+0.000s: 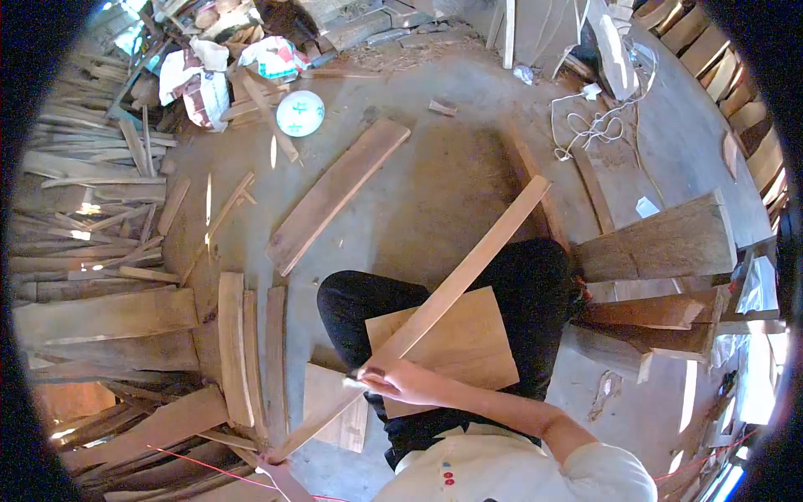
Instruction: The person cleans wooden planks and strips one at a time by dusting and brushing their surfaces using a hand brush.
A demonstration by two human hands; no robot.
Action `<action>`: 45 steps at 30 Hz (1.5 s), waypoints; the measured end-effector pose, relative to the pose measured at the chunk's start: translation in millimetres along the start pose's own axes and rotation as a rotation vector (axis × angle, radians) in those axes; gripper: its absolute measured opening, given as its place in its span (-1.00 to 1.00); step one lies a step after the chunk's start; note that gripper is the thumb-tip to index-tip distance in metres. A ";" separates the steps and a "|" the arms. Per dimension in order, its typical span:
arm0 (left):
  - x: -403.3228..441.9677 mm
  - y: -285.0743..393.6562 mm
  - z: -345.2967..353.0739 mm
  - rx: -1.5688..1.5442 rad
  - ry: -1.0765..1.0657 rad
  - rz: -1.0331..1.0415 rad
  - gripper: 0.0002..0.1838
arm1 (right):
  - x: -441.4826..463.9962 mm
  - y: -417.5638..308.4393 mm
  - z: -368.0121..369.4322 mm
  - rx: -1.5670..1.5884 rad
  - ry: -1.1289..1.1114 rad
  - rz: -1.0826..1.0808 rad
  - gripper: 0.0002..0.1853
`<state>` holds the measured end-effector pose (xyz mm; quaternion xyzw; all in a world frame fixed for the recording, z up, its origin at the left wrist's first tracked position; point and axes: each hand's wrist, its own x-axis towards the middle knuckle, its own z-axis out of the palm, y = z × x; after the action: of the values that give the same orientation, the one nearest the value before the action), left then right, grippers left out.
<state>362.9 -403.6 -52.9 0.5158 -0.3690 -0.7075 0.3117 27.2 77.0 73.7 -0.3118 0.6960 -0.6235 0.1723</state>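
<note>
A long plank [477,269] slants over a square board [473,339]; your left hand [278,473] grips it beyond the board, your right hand [391,381] something indistinct [355,382] at the board's edge.

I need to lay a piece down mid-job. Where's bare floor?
The bare floor lies mainly between the wide plank and the long strip. A smaller patch separates the wood offcut from the white cord. It's crowded along the left-side woodpile and among the thick boards at right.

Board [468,347] on lap [535,289]; strip [418,318] across board; planks [104,315] left
</note>
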 end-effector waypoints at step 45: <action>11.6 -30.7 -13.9 -0.103 -0.135 -0.044 -0.70 | -9.4 67.0 -307.5 -0.635 1.017 0.192 -0.66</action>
<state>371.2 -399.6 -87.4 0.4581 -0.3409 -0.7655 0.2967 -173.7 318.9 57.2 0.0533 0.8680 -0.4380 -0.2278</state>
